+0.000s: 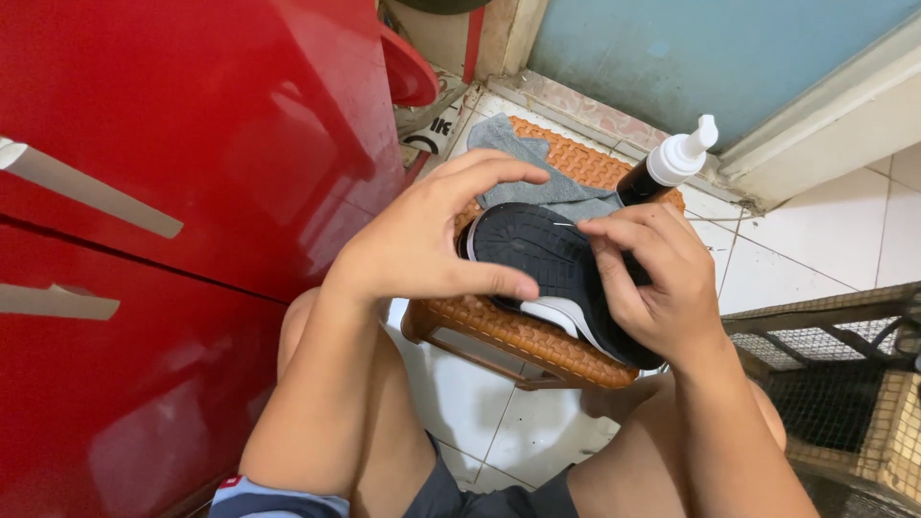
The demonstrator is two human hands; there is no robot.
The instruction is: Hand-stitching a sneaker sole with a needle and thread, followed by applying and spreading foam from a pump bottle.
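- A red cabinet (144,240) fills your left side, its glossy face just beside your left forearm; judge that you have almost no room to swing that elbow outward.
- A blue wall (691,48) and its pale sill close off the far side; white floor tiles (825,240) lie open to your right.
- A wire cage (844,374) stands by your right knee, so your right elbow has only limited room.
- A woven orange stool (537,341) sits between your knees, with a grey cloth (523,158) draped over its far part.
- The shoe (552,269) lies sole up on the stool, black tread facing you, white edge toward your lap.
- Your left hand (422,240) arches over the toe end, fingers spread and released, the thumb lying along the sole's near edge.
- Your right hand (652,278) wraps the heel side, fingers curled in a grasp on the shoe, fingertips pressing at the tread.
- A dark bottle (662,173) with a white pump top stands just behind your right hand; lift that hand with care, since a nudge could tip it off the stool's edge.
- To work the tread well, brace the shoe against the stool and keep motions short.
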